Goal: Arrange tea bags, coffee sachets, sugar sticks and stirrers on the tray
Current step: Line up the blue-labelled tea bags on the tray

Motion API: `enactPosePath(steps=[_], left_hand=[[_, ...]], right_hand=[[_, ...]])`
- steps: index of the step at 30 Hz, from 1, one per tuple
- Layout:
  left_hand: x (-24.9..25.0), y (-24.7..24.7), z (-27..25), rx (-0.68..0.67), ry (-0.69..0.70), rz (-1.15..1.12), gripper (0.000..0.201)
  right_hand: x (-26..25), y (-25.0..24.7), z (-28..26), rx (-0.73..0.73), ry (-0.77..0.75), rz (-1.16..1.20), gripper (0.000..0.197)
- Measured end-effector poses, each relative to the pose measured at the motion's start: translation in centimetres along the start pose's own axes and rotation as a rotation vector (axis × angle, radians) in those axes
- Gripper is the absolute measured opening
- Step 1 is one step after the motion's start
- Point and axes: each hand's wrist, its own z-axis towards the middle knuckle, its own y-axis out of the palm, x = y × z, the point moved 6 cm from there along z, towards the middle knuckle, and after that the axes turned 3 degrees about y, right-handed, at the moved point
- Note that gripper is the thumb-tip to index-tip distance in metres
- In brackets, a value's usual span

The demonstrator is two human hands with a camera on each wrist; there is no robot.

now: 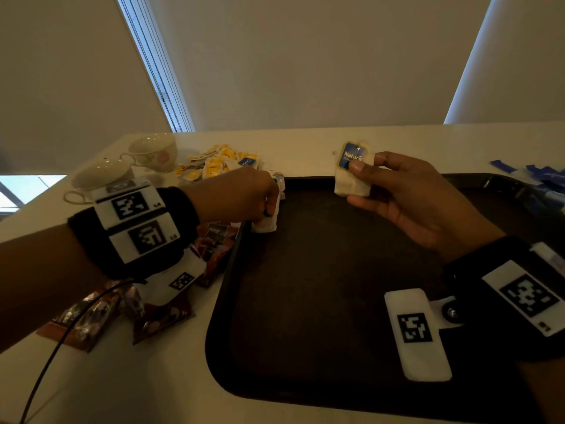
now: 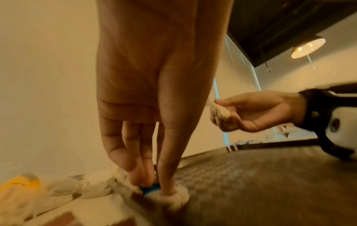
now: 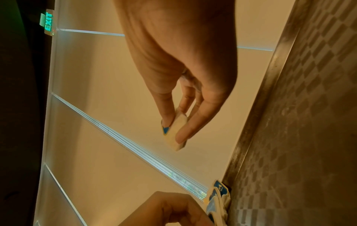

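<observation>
Pictured over a dark, rounded-corner plastic tray [image 1: 305,347] on a pale countertop [image 1: 153,377]: two small stacks of white paper tea bags with blue tags, mid-placement. Left hand [image 1: 235,194] curled, fingertips [image 2: 168,188] pinching and pressing one stack of tea bags [image 1: 266,223] down at the tray's far-left edge, just inside the rim. Right hand [image 1: 409,197] raised above the tray's far side, thumb and fingers pinching a second blue-tagged stack of tea bags [image 1: 353,171], clear of the surface. Left on the counter, not yet moved: a heap of yellow and white sachets [image 1: 214,163] beyond the tray's far-left corner, glossy brown coffee sachets [image 1: 159,313] to the left of the tray under the left wrist, and dark blue stick packets [image 1: 538,175] at the far right. Two white teacups [image 1: 153,151] at far left. No stirrers made out. Judged an early stage, with the tray floor otherwise bare. Best done by squaring the left stack against the rim before letting go, then lowering the right stack beside it, tags facing up and edges aligned, released gently so neither loose pile fanned out or toppled.
</observation>
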Motion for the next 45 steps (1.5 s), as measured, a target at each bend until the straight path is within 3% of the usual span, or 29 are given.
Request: enactPosePath(steps=[2, 6, 8, 13, 26, 34, 45], left_hand=[[0.5, -1.3, 0.1, 0.074, -0.004, -0.113, 0.014], [2.8, -4.9, -0.2, 0.373, 0.096, -0.512, 0.023], [4.1, -5.5, -0.2, 0.422, 0.142, -0.701, 0.02], [5.5, -5.2, 0.4, 0.409, 0.187, -0.736, 0.005], [3.8, -4.3, 0.2, 0.375, 0.065, -0.875, 0.006], [4.1, -4.1, 0.0, 0.345, 0.09, -0.893, 0.007], [2.0, -5.9, -2.3, 0.252, 0.049, -0.864, 0.008]], right_hand=[[0.1, 0.1, 0.0, -0.01, 0.014, -0.012, 0.019], [0.3, 0.5, -0.2, -0.035, 0.031, -0.034, 0.022], [0.3, 0.6, -0.3, -0.05, 0.037, -0.055, 0.023], [0.4, 0.9, -0.5, -0.066, 0.05, -0.074, 0.019], [0.5, 0.7, -0.3, -0.072, 0.088, -0.071, 0.012], [0.6, 1.1, -0.5, -0.133, 0.081, -0.096, 0.012], [1.0, 0.4, 0.0, -0.063, 0.113, -0.062, 0.01]])
